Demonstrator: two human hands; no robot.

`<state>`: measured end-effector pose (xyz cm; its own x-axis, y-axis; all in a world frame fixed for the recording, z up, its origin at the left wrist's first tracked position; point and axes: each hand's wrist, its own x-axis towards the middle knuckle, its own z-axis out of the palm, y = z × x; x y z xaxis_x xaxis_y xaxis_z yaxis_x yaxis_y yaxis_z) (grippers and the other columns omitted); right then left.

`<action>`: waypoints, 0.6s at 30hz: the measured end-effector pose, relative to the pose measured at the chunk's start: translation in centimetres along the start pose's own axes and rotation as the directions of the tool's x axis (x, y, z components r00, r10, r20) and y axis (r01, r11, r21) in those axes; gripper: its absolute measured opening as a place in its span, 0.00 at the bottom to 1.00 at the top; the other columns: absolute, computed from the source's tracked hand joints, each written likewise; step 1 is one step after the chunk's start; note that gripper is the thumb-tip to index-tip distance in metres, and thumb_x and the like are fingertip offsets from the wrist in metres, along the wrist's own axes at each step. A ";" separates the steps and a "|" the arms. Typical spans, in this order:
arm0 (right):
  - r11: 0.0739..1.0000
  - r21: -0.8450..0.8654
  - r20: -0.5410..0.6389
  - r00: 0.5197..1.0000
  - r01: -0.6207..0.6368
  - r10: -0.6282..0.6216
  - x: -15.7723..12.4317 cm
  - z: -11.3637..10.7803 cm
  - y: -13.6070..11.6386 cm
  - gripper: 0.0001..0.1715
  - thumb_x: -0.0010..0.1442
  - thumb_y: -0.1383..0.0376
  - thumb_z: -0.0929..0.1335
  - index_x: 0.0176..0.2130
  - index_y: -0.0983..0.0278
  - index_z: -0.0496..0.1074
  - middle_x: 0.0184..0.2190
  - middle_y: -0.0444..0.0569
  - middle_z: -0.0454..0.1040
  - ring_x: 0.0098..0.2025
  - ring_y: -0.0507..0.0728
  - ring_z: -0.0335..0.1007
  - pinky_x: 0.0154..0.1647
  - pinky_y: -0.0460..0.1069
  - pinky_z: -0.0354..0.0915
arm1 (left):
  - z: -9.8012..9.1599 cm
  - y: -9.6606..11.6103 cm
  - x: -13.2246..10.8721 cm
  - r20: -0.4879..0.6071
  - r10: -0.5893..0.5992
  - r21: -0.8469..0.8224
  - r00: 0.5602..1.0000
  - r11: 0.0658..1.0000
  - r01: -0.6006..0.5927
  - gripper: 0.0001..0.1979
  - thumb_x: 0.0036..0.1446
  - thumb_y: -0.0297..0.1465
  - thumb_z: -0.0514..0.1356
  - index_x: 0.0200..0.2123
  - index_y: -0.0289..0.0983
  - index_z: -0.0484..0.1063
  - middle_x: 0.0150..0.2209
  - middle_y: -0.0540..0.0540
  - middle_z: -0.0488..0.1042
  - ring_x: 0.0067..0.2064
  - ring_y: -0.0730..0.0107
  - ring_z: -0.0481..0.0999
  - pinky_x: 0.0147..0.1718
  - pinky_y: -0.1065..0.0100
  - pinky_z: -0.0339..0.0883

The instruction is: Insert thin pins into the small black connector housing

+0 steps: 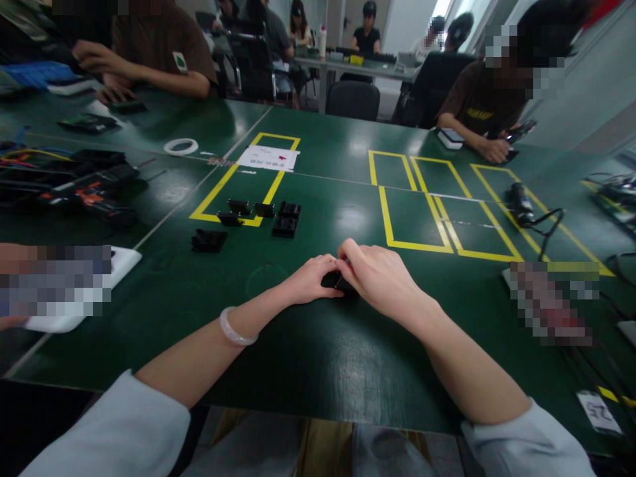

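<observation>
Close together over the green table, both my hands are closed on a small black part [332, 281], most of it covered by fingers. My left hand [314, 278] pinches it from the left, thumb below. From the right, my right hand [375, 273] curls over its top with bent fingers. Farther off to the left stand several similar black plastic pieces: a thin upright one [239, 207], another upright one [230, 218], a chunky block-like pair [287, 220] and a jagged piece [209, 240].
Yellow tape outlines [420, 248] mark the table [318, 351]. A paper label [269, 158] and a tape roll [181, 146] lie toward the back. Black-and-orange equipment [94, 192] sits left, a cabled black device [521, 204] right. Other people work around the table.
</observation>
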<state>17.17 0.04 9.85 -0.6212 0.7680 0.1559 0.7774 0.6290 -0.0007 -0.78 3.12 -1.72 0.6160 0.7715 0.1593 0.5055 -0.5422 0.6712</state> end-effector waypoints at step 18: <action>1.000 -0.014 0.005 1.000 0.002 -0.002 -0.1 -0.1 0.0 0.20 0.70 0.59 0.52 0.40 0.65 0.65 0.28 0.48 0.75 0.28 0.53 0.67 0.29 0.48 0.47 | -0.2 0.4 0.0 0.007 -0.001 0.009 1.000 1.000 0.001 0.17 0.53 0.39 0.67 0.43 0.38 0.73 0.46 0.45 0.73 0.49 0.55 0.71 0.49 0.58 0.65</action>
<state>17.24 0.00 9.92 -0.6230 0.7675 0.1513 0.7777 0.6285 0.0138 -0.70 3.00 -1.34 0.6195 0.7698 0.1538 0.5112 -0.5443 0.6651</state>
